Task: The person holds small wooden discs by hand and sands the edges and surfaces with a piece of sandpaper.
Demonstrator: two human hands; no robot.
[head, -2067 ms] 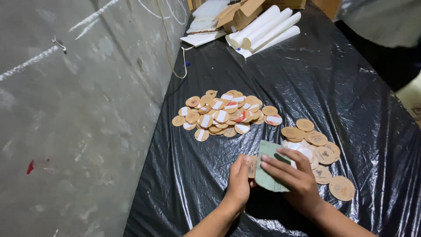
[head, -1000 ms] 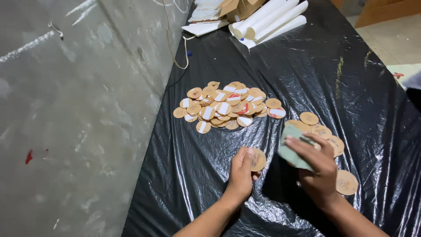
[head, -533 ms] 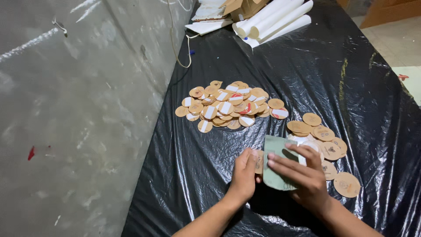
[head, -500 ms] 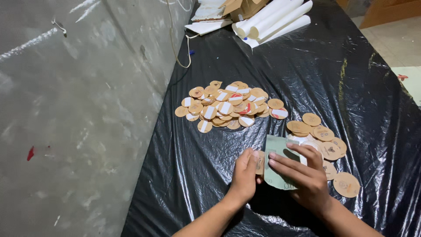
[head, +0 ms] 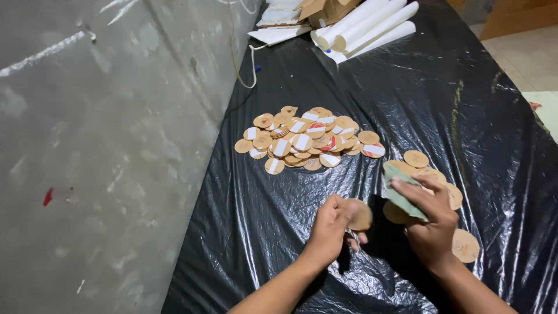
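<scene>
At centre frame a heap of round brown cardboard discs with white tape strips (head: 308, 138) lies on the black plastic sheet (head: 273, 215). Lower centre, the left hand (head: 332, 228) pinches one plain cardboard disc (head: 359, 215), steadying it. Lower right, the right hand (head: 431, 220) clamps what may be green sandpaper (head: 401, 191), above untaped discs (head: 433, 177).

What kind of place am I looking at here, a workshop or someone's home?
Probably a makeshift craft or small production spot. A surface covered in black plastic sheet sits against a bare grey wall, with a heap of cardboard discs and white paper rolls on it.
</scene>
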